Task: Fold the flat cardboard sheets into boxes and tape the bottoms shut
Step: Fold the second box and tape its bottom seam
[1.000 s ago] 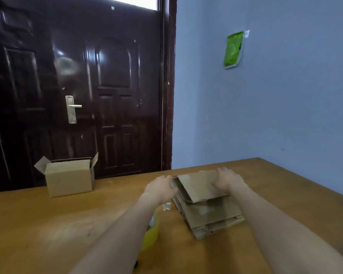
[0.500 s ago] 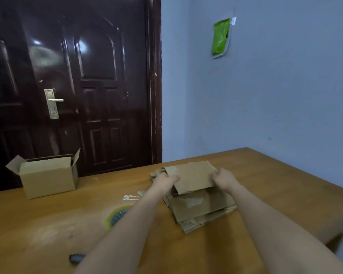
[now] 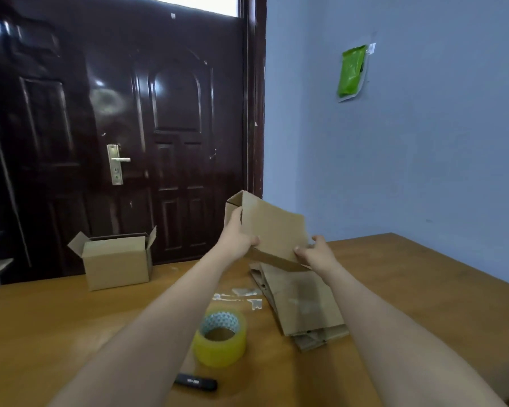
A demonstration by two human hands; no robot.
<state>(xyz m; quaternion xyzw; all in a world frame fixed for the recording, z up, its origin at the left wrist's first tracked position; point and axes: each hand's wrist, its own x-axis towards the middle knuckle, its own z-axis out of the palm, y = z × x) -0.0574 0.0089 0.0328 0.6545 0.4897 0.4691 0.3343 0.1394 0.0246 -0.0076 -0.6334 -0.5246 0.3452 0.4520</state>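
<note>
A flat cardboard sheet is lifted above the table, tilted up toward the door. My left hand grips its left edge, and my right hand pinches its lower right corner. Below it, a stack of flat cardboard sheets lies on the wooden table. A roll of yellowish clear tape sits between my forearms. A folded box with its top flaps open stands at the back left of the table.
A black pen-like object lies near the table's front, below the tape. Scraps of clear tape stick to the table left of the stack. A dark door and a blue wall stand behind the table.
Both hands have lifted the top sheet off the stack and raised it into the air. The camera view has shifted, bringing the tape roll and black object into view.
</note>
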